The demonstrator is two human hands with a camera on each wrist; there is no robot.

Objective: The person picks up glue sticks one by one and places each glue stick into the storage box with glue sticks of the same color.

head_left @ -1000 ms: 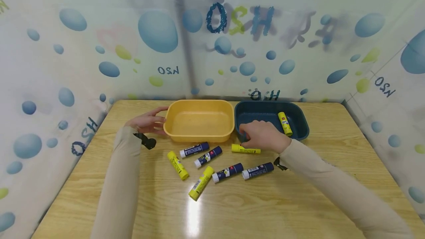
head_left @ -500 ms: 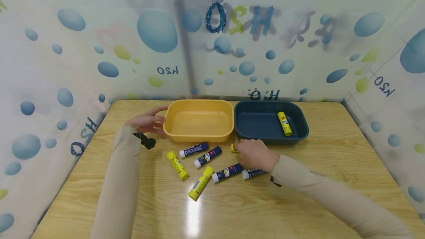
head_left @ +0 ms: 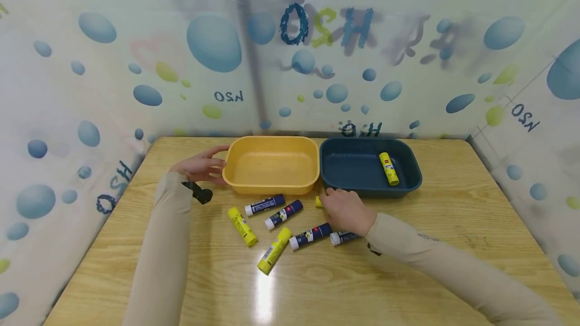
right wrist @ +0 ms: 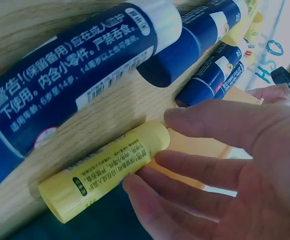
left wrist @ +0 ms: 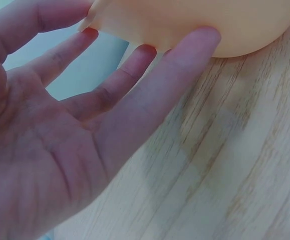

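Observation:
In the head view my left hand [head_left: 199, 166] rests its extended fingertips against the left end of the yellow bin [head_left: 272, 189]; the left wrist view shows these fingers [left wrist: 150, 95] touching its wall. My right hand [head_left: 349, 211] is down at the table before the dark blue bin [head_left: 369, 192]. Its thumb and fingers are round one end of a yellow glue stick [right wrist: 104, 170], which lies flat and is mostly hidden by the hand in the head view. Another yellow glue stick [head_left: 388, 169] lies inside the dark blue bin.
Several navy glue sticks with white ends, one of them a navy glue stick [head_left: 310, 236], lie in front of the bins. Two yellow glue sticks lie nearer the front left, the closer yellow glue stick [head_left: 274, 251] tilted. A patterned curtain [head_left: 290, 64] hangs behind the table.
My right hand has come down and toward me from the dark blue bin's front edge onto the yellow glue stick, then stayed nearly still. My left hand has not moved.

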